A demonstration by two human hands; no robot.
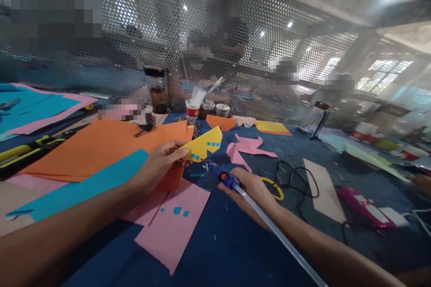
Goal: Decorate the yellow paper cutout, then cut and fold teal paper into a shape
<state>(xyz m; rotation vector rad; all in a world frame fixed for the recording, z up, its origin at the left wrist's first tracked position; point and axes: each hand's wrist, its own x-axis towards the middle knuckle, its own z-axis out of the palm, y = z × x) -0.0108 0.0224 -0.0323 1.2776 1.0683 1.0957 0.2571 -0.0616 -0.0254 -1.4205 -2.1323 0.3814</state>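
Note:
Pinched in my left hand is a cut yellow paper piece with small blue paper squares on it. My right hand is closed around a small blue hot glue gun, from whose back a long clear glue stick runs toward me. The gun's nozzle is at the lower edge of the yellow piece; I cannot tell whether they touch. Below my left hand lies pink paper with several loose blue squares. Orange paper and a blue paper strip lie under and beside my left forearm.
Pink paper scraps, yellow scissor-like handles and a black cord lie right of centre. A magenta device sits farther right. Paper cups and a lidded jar stand by the perforated metal screen. People are behind it.

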